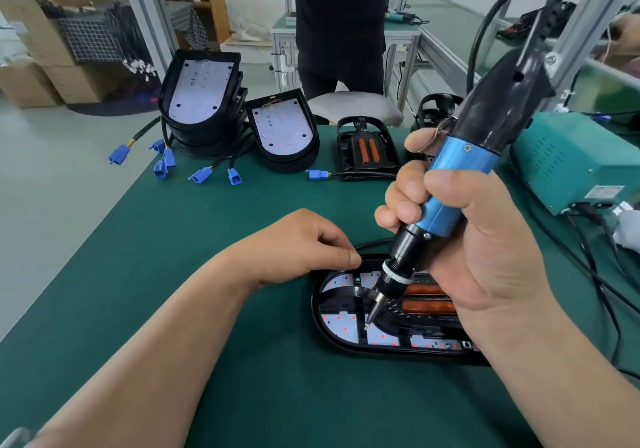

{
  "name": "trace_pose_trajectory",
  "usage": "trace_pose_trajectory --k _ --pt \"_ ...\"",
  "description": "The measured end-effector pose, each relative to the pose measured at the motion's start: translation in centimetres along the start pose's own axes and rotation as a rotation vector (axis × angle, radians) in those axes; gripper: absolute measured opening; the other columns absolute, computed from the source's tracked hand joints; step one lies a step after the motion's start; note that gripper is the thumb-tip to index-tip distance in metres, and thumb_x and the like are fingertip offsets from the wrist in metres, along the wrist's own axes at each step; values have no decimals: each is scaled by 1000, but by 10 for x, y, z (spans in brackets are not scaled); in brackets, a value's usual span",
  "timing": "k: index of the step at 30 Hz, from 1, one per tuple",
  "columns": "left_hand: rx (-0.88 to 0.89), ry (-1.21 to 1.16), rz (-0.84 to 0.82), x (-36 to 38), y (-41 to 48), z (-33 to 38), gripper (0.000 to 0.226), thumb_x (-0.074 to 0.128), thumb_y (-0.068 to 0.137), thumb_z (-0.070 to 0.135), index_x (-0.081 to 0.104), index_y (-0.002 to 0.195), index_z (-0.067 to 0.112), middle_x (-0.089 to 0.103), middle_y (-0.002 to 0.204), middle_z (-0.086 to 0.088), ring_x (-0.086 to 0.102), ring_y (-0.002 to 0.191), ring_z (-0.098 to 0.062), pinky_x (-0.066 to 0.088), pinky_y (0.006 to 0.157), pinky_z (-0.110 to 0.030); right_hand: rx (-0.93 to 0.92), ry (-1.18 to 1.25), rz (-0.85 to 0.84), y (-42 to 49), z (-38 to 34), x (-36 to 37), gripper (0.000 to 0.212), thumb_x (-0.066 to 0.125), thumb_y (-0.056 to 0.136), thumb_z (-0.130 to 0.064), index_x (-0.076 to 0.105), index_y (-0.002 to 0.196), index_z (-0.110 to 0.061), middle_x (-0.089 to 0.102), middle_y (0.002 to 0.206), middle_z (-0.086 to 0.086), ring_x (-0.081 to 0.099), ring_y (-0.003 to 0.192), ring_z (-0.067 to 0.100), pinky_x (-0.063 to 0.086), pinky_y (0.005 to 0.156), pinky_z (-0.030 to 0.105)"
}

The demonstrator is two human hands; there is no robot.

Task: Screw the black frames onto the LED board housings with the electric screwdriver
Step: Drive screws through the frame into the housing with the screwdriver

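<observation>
Green mat (173, 274); cardboard boxes (27, 80) at ten o'clock.
Right hand (485, 250) wraps the electric screwdriver (460, 170); left hand (298, 243) curls at the housing (332, 340) rim, five o'clock, grip unclear.

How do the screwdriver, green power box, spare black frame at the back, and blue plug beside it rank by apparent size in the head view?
1. screwdriver, enlarged by nearness to the camera
2. green power box
3. spare black frame
4. blue plug
</observation>
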State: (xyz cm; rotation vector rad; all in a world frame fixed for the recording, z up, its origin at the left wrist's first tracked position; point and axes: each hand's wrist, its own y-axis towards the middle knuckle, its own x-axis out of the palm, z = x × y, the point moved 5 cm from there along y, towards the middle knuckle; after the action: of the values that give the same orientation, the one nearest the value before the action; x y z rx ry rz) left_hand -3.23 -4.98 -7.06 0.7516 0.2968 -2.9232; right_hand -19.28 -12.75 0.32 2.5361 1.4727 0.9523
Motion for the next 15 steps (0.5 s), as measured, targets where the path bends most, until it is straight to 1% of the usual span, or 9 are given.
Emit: trace_pose_trajectory --k 3,8,15 --pt "-2 11 9 0 0 1 11 82 90 35 84 89 25 75 76 12 56 66 2 41 62 -10 -6 3 -18 -1 0 2 32 60 83 -12 60 114 -12 47 77 4 48 65 19 49 70 36" --pt "-5 12 11 1 -1 3 10 81 91 32 84 87 23 66 62 19 49 53 7 35 52 -6 -9 3 -40 -2 1 3 32 58 83 -11 61 114 -11 47 76 3 49 64 19 50 70 37" --pt "-1 -8 -8 2 -4 7 12 80 93 27 81 83 21 58 54 22 48 47 7 33 49 -4 5 -33 -104 -4 2 9 33 58 84 -11 59 117 -11 49 75 3 49 64 19 50 71 39"
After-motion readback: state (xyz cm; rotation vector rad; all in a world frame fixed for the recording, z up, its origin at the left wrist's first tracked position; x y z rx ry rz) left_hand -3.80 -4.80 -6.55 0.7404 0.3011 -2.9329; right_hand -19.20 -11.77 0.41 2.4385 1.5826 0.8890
